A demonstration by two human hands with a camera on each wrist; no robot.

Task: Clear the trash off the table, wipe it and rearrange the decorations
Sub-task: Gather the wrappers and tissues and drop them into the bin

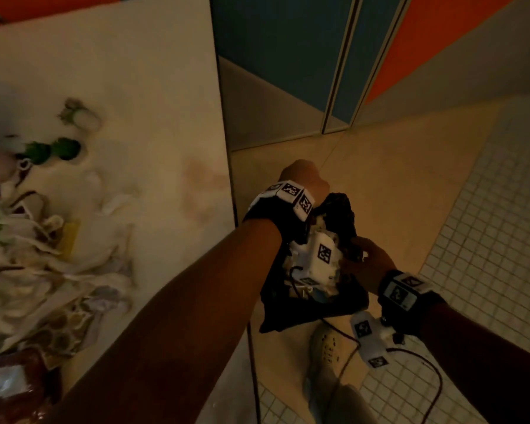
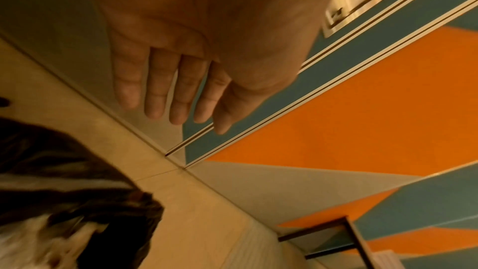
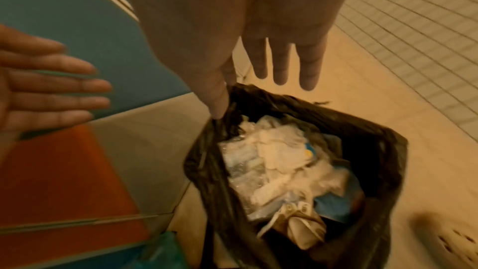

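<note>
Two hands | right hand point(image 3: 258, 28) pinches black bag point(image 3: 375, 150) rim, white trash inside | left hand point(image 2: 181, 64) spread flat

We see our left hand point(image 2: 207, 52) with its fingers point(image 2: 155, 89) straight and held together, gripping nothing, before a wall of orange and teal panels point(image 2: 349, 109). A black trash bag point(image 2: 64, 171) with white trash point(image 2: 38, 242) inside sits at lower left.
</note>
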